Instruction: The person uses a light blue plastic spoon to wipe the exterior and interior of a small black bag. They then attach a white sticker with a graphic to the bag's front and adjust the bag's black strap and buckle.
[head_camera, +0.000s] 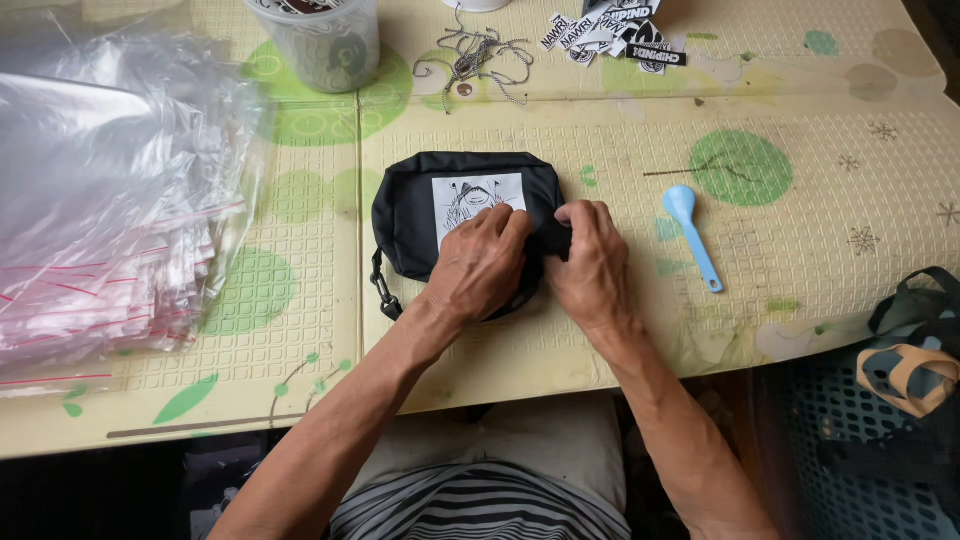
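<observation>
At the centre of the frame the left hand (482, 265) lies flat and heavy over the lower front of a small black pouch (420, 205), fingers curled down onto the fabric, apparently pinning it so that it does not slide on the table. Touching it on the right, the right hand (592, 268) is pinched shut on the pouch's right end, thumb and fingertips bunched on a fold of black cloth; what exactly lies between the fingers cannot be told. The pouch rests on a yellow patterned table cover (800, 250), its white printed patch (470, 195) facing up and partly hidden by the left knuckles, a black clip (385, 295) hanging off its lower left corner. Just right of the hands lies a pale blue plastic spoon (692, 232), within easy reach. Further out, a stack of clear plastic bags (100, 220) fills the left of the frame, a clear tub (318, 42) stands at the top, with loose metal chains (475, 60) and black-and-white stickers (615, 35) beside it.
</observation>
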